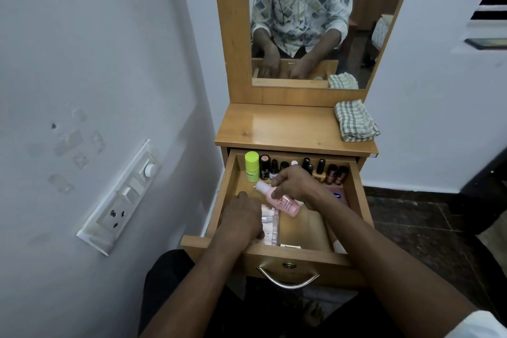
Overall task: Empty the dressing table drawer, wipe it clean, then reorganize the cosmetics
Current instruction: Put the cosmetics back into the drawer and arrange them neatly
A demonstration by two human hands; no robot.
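Head view: a narrow wooden dressing table (277, 129) stands against a pale wall, its mirror above and its single drawer (230, 195) pulled fully out. All positions below are given from the drawer.

On the tabletop behind the drawer, toward the right, lies a folded checked cloth (354, 121), well apart from both hands; judged set aside as no longer needed for wiping.

Along the drawer's back wall stands an upright row of small bottles: a lime-green bottle (251, 167) at the left end, then dark nail-polish bottles (320, 171) to the right. The tidy row suggests reorganizing is under way.

The right hand (297, 182), over the drawer's middle, pinches a pink bottle (282, 202) near its white cap, the bottle tilted, apparently on its way to the row.

The left hand (242, 218), at the drawer's front left, rests knuckles-up with fingers curled onto flat pale packets (270, 223); whether it grips them cannot be told.
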